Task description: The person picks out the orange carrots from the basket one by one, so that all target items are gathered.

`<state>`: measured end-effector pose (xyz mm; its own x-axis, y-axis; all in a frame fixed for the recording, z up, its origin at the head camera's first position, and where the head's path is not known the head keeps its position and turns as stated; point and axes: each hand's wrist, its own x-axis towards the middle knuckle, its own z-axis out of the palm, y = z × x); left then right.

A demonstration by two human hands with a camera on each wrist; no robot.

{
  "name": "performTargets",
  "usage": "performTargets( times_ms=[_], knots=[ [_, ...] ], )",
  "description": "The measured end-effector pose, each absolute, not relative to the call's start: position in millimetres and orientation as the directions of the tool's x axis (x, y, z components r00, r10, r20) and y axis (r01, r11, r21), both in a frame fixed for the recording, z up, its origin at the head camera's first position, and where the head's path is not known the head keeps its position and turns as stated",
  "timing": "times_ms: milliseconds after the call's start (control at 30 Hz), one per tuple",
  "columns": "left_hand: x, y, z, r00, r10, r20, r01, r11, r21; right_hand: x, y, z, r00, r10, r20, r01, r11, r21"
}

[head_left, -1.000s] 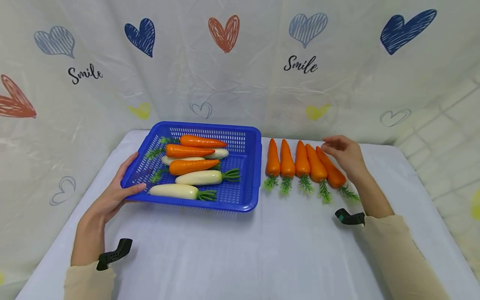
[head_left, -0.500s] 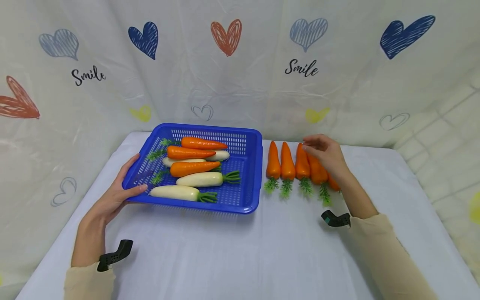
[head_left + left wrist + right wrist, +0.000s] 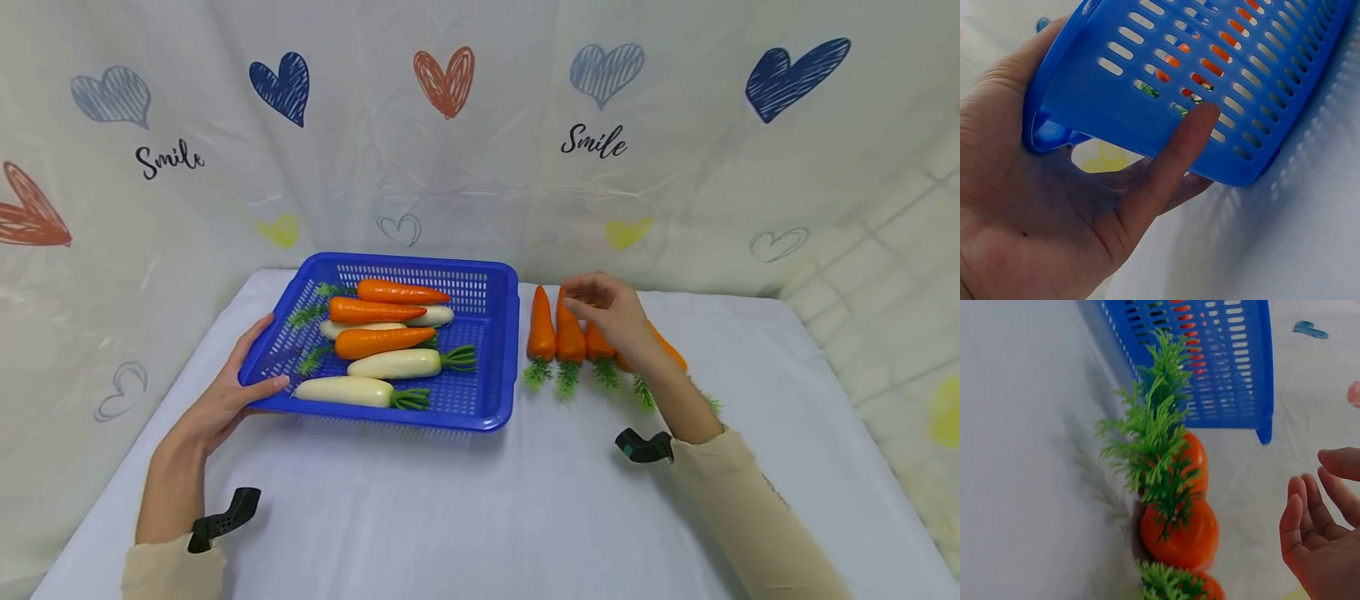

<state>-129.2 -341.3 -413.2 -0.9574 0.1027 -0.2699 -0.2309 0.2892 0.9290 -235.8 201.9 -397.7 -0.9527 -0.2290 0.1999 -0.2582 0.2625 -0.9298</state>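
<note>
A blue perforated plastic basket (image 3: 497,346) holds three orange carrots (image 3: 401,292) and several white radishes (image 3: 393,364) with green stems. My left hand (image 3: 217,396) grips its left end, thumb over the rim; in the left wrist view a finger (image 3: 1179,147) lies against the slotted outer wall. To the right of the basket, several carrots (image 3: 542,329) lie in a row, tips pointing away and leafy tops toward me. Above that row hovers my right hand (image 3: 611,317), fingers loosely bent and holding nothing. It hides parts of the middle carrots. In the right wrist view, green carrot tops (image 3: 1160,425) stand near the basket wall.
A white cloth (image 3: 420,508) covers the table. Behind it hangs a pale curtain (image 3: 510,167) printed with hearts and lettering. A black wrist camera (image 3: 225,521) is on the left forearm, another black camera (image 3: 643,446) on the right.
My right hand has moved left along the carrot row, from the rightmost carrot to above the second and third from the basket. The left hand and basket stay in place.
</note>
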Motion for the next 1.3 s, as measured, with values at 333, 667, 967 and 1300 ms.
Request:
performTargets(
  times_ms=[333,667,967,1300],
  knots=[
    [-127.9,-342.2,-411.9,-0.956,0.115,-0.269,-0.228,0.288,0.93,-228.1,179.7,-385.9,-0.945,-0.258,0.203,-0.265,0.237,-0.935],
    [-126.9,-346.3,-410.8,-0.959,0.115,-0.26,-0.214,0.312,0.926,-221.0,151.8,-370.9,-0.927,-0.305,0.217,-0.28,0.181,-0.943],
    [-127.8,-343.2,-413.5,-0.957,0.121,-0.264,-0.217,0.306,0.927,-217.3,125.6,-367.8,-0.893,-0.366,0.262,-0.327,0.126,-0.937],
    [-127.4,-343.2,-413.1,-0.959,0.112,-0.262,-0.215,0.317,0.924,-217.3,105.0,-371.2,-0.87,-0.443,0.216,-0.324,0.186,-0.928]
  ],
)
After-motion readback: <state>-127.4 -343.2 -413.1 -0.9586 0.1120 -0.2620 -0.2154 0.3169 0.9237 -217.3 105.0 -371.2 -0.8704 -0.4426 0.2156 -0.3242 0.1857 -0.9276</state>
